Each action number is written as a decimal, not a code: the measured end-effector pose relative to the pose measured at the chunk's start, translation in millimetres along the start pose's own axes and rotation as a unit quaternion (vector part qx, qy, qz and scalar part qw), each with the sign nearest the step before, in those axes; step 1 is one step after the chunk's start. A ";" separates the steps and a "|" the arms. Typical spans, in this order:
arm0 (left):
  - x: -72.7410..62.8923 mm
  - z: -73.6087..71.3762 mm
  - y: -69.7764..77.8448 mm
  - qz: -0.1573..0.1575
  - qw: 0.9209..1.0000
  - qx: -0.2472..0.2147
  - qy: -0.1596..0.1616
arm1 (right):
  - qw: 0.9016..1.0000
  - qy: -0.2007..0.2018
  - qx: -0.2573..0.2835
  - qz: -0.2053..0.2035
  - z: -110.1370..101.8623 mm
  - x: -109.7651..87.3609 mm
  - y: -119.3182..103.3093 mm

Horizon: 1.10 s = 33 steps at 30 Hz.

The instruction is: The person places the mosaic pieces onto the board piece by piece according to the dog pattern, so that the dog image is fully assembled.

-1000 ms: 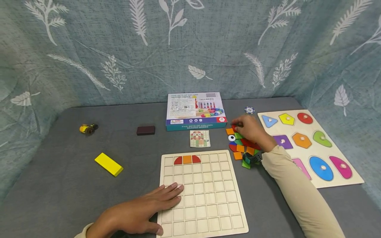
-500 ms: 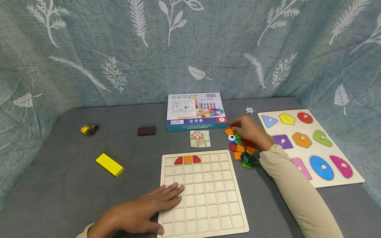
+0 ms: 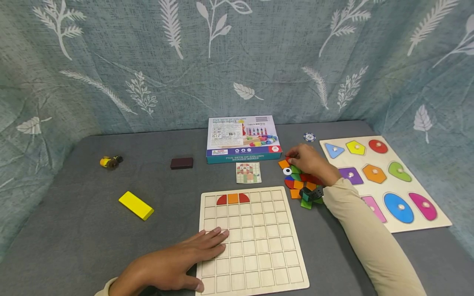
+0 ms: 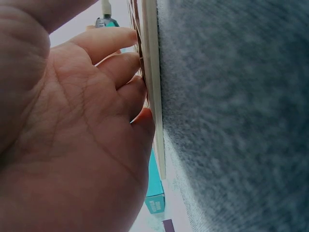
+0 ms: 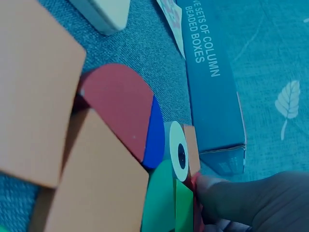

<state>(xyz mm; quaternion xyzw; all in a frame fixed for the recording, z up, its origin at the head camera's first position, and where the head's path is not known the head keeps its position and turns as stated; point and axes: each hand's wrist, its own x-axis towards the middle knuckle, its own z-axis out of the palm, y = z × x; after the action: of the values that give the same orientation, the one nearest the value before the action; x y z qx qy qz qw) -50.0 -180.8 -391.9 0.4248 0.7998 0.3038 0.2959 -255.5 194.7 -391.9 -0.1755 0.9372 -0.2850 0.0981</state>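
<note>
At right of centre on the bench (image 3: 166, 197): one heap of loose pieces (image 3: 298, 185), overlapping, between the grid board (image 3: 259, 246) and the knobbed puzzle (image 3: 355, 161).

Hazards, by judgement: pieces bear on one another, so lifting one could drag or tip its neighbours; the eye disc (image 3: 287, 171) and a green piece (image 3: 295, 169) lie close enough to be knocked. A thin edge, poorly held, could slip. The wrist device (image 3: 314, 193) overlaps the heap in the head view and might sweep pieces aside if lowered; whether it touches them cannot be told.

Right hand (image 3: 309, 159): grip pinching, it appears, one red piece (image 5: 195, 180); thumb against it, opposing fingertips largely hidden. Location of red piece: at the thumb tip, far end of the heap, just beside an orange piece (image 3: 284, 164), near the corner of the box (image 3: 244, 139).

Left hand (image 3: 181, 259): grip spread, fingers resting on the grid board's left side. Uneven pressure might shift the board.
</note>
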 end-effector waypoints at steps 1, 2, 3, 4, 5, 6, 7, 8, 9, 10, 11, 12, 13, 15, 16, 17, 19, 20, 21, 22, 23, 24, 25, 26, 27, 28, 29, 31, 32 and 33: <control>0.1 -0.1 0.1 -0.001 1.000 -0.001 -0.001 | 1.000 0.001 0.004 0.002 -0.4 -0.3 0.6; 0.1 -0.3 0.5 -0.001 1.000 -0.003 0.000 | 1.000 0.005 0.006 0.002 -0.7 -0.8 1.0; 0.2 -0.4 0.7 -0.002 1.000 -0.003 0.000 | 1.000 0.008 0.009 0.002 -1.0 -1.3 1.3; 0.2 -0.4 0.8 -0.002 1.000 -0.004 0.000 | 1.000 0.012 0.011 0.003 -1.2 -1.8 1.6; 0.2 -0.5 0.8 -0.003 1.000 -0.004 0.000 | 1.000 0.015 0.015 0.004 -1.3 -2.2 1.8; 0.4 -0.7 0.7 -0.004 1.000 -0.004 0.000 | 1.000 0.018 0.020 0.005 -1.4 -2.7 2.0; 0.6 -0.8 0.8 -0.004 1.000 -0.003 0.000 | 1.000 0.021 0.022 0.003 -1.1 -2.7 2.7; 0.8 -0.9 0.7 -0.005 1.000 -0.002 0.000 | 1.000 0.022 0.022 0.002 -1.1 -2.7 3.3; 1.0 -1.0 0.6 -0.005 1.000 -0.001 0.000 | 1.000 0.020 0.023 0.001 -1.0 -2.6 4.1; 1.2 -1.0 0.8 -0.005 1.000 -0.002 0.000 | 1.000 0.017 0.023 0.000 -1.0 -2.4 4.9; 1.3 -1.1 1.1 -0.005 1.000 -0.002 0.000 | 1.000 0.013 0.021 -0.003 -1.1 -2.3 5.7; 1.5 -1.1 1.1 -0.006 1.000 -0.001 0.000 | 1.000 0.008 0.018 -0.005 -1.3 -2.3 6.4; 1.6 -1.2 1.2 -0.006 1.000 -0.001 0.001 | 1.000 0.001 0.014 -0.007 -1.7 -2.2 6.8; 1.6 -1.2 1.3 -0.007 1.000 -0.001 0.001 | 1.000 -0.010 0.005 -0.009 -2.5 -2.3 7.1; 1.5 -1.2 1.3 -0.007 1.000 -0.001 0.001 | 1.000 -0.015 0.001 -0.009 -2.8 -2.3 7.4; 1.4 -1.2 1.3 -0.006 1.000 -0.001 0.001 | 1.000 -0.018 0.001 -0.008 -3.3 -2.6 7.2; 1.2 -1.1 1.0 -0.005 1.000 -0.003 0.001 | 1.000 -0.020 0.009 -0.003 -4.1 -3.1 7.3; 1.1 -1.1 1.1 -0.005 1.000 -0.004 0.001 | 1.000 -0.019 0.015 -0.001 -4.4 -3.4 7.4; 1.0 -1.0 0.9 -0.005 1.000 -0.004 0.001 | 1.000 -0.017 0.022 0.001 -4.7 -3.7 7.4; 0.9 -0.9 1.0 -0.004 1.000 -0.005 0.002 | 0.999 -0.013 0.030 0.002 -4.8 -4.2 7.5; 0.8 -0.8 0.9 -0.004 1.000 -0.005 0.002 | 0.999 -0.007 0.038 0.003 -4.8 -4.8 7.5; 0.7 -0.7 0.8 -0.004 1.000 -0.005 0.002 | 0.999 -0.001 0.046 0.002 -4.7 -5.2 7.6; 0.7 -0.6 0.8 -0.003 1.000 -0.005 0.003 | 0.999 0.008 0.048 0.001 -4.3 -5.6 8.0; 0.6 -0.5 0.6 -0.003 1.000 -0.004 0.004 | 0.998 0.017 0.053 -0.001 -3.9 -5.9 8.3; 0.7 -0.4 0.5 -0.003 1.000 -0.003 0.004 | 0.998 0.027 0.056 -0.001 -3.4 -6.4 8.2; 0.7 -0.3 0.6 -0.003 1.000 -0.004 0.004 | 0.998 0.038 0.057 -0.001 -2.9 -6.9 8.2; 0.7 -0.2 0.7 -0.004 1.000 -0.004 0.005 | 0.997 0.048 0.059 0.000 -2.5 -7.5 8.2; 0.4 0.0 1.3 -0.006 1.000 -0.003 0.005 | 0.996 0.064 0.058 0.001 -2.2 -8.7 7.8; 0.1 0.2 1.6 -0.008 1.000 -0.004 0.005 | 0.996 0.070 0.059 0.001 -2.3 -9.3 7.3; 0.1 0.4 2.0 -0.009 1.000 -0.004 0.005 | 0.995 0.075 0.059 0.002 -2.7 -10.1 6.6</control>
<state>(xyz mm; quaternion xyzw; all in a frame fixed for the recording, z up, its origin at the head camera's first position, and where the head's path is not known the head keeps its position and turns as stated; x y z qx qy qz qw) -48.8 -179.7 -390.7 0.4150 0.8037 0.3063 0.2967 -248.7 205.0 -392.6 -0.1462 0.9238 -0.3518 0.0384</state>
